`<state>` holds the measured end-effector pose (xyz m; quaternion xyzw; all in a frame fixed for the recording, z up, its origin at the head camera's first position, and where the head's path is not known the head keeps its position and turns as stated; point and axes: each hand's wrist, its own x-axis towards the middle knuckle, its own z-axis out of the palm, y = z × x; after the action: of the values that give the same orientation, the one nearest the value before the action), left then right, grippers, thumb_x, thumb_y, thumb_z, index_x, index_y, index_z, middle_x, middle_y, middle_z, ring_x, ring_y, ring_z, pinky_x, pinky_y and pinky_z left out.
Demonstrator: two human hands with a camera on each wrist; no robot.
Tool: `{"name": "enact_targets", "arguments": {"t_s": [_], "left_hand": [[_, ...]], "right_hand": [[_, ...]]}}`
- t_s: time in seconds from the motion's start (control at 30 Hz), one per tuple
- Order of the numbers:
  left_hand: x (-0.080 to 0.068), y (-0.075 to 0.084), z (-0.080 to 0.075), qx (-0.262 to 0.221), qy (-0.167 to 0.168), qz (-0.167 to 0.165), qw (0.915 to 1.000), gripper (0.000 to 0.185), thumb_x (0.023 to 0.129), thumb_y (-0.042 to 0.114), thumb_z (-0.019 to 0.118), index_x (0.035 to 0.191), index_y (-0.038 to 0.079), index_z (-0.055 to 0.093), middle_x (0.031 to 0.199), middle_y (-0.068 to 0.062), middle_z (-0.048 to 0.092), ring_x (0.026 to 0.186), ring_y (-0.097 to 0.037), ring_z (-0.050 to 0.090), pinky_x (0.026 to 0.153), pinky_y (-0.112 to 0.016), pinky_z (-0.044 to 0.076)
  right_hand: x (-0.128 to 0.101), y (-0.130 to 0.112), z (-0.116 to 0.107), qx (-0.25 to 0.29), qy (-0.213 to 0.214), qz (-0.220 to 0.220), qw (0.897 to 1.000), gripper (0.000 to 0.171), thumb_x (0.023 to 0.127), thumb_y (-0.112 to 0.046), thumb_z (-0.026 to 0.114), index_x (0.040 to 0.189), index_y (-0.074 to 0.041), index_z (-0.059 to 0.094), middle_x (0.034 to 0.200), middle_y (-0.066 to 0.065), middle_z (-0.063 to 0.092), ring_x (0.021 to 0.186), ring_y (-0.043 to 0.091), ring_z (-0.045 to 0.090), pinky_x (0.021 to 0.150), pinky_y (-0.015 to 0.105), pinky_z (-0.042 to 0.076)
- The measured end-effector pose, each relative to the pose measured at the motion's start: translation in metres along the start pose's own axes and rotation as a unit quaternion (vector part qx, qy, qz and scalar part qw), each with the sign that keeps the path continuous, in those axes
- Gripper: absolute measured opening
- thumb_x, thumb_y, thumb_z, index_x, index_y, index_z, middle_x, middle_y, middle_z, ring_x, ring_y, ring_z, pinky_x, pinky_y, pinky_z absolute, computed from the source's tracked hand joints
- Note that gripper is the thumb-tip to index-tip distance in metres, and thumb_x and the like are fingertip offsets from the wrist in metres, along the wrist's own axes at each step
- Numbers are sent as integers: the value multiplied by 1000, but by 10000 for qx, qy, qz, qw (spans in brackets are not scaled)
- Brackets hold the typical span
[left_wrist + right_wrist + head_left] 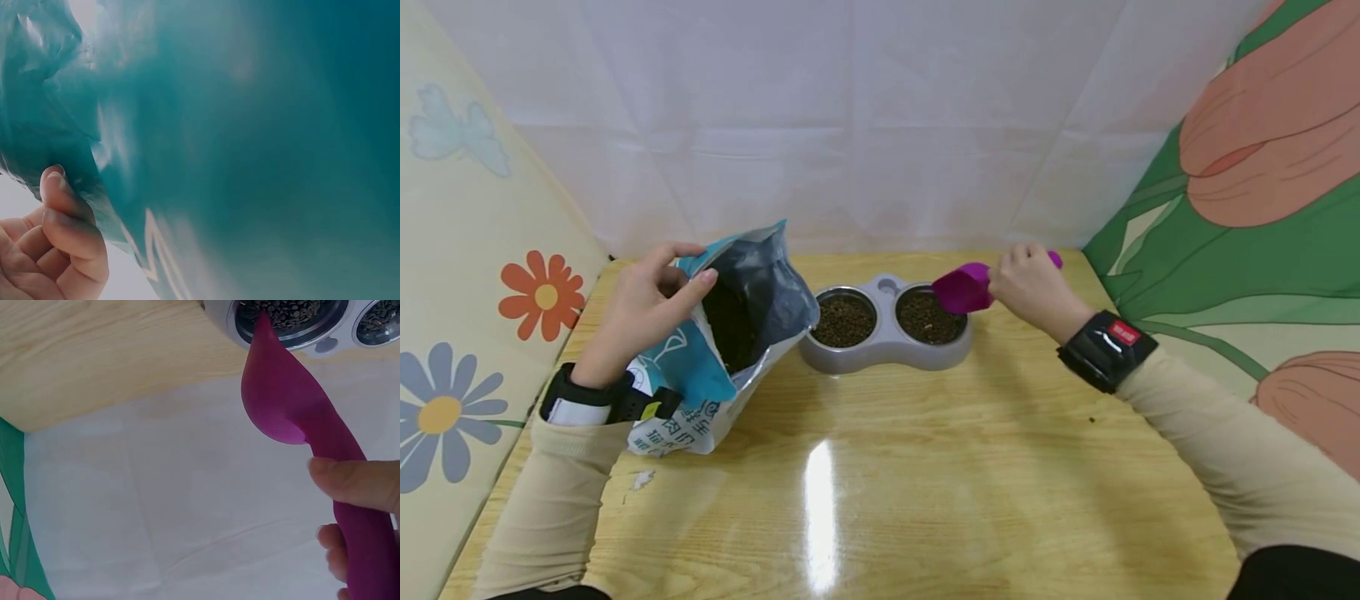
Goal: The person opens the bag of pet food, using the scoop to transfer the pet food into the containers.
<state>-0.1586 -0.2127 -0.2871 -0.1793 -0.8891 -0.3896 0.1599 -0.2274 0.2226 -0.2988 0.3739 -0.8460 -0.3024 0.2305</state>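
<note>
purple scoop (964,288) tilted over right bowl | teal kibble bag (730,350) open, upright, table's left

My beige long sleeves (1240,442) end at black wrist straps: the right strap (1107,350) bears a red label, the left strap (597,400) white and yellow patches.

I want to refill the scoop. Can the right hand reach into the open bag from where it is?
Probably yes: the right hand holds the scoop over the bowls; the bag gapes toward it, nothing between.

Bright overhead light glares on the table (820,500); left wrist view blurred
</note>
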Motion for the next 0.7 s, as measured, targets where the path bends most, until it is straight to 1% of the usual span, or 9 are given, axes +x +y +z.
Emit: {"name": "enact_targets", "arguments": {"t_s": [0.1,0.2,0.27,0.33,0.43,0.57,0.7], "left_hand": [[0,0,0,21,13,4,10000,36,88,19,60,118,0,53,54,-1,49,45,-8,42,42,-21,31],[0,0,-1,44,1,-43,10000,37,88,19,60,119,1,53,55,-2,49,45,-8,43,42,-21,31],[0,0,0,47,-15,-65,10000,37,88,19,60,119,1,52,55,-2,49,45,-8,43,42,-21,32],[0,0,0,51,-23,-67,10000,37,88,19,60,120,1,52,55,-2,50,45,-8,43,42,-21,32],[0,0,0,79,-28,-54,10000,37,88,19,60,119,1,52,55,-3,50,46,-7,44,42,-21,32],[0,0,0,107,-20,-26,9999,37,88,19,60,119,1,53,55,-3,51,46,-7,44,42,-21,32],[0,1,0,80,12,42,10000,36,88,18,60,118,0,53,55,-3,51,45,-6,44,42,-20,32]], "right_hand": [[-4,1,2,405,-61,278,9988,18,79,-3,63,63,-1,58,57,13,50,53,26,51,47,34,40],[-9,2,3,878,-234,629,9939,12,79,-4,64,68,-3,61,58,14,51,54,28,53,48,36,41],[-13,2,2,1186,-433,888,9880,5,79,-4,65,75,-3,62,60,15,53,56,29,54,49,37,42],[-17,2,2,1474,-579,1127,9809,3,78,-4,65,79,-3,63,62,15,53,56,30,53,49,39,42],[-24,2,5,1745,-663,1418,9721,4,77,-4,64,78,-4,60,58,13,49,51,28,49,46,38,39],[-33,1,12,1902,-432,1700,9659,12,73,-4,65,70,-7,54,53,7,42,44,24,41,41,36,33],[-43,-1,17,2209,-224,1882,9567,18,70,-9,71,70,-9,53,52,7,42,43,23,41,37,36,30]]}}
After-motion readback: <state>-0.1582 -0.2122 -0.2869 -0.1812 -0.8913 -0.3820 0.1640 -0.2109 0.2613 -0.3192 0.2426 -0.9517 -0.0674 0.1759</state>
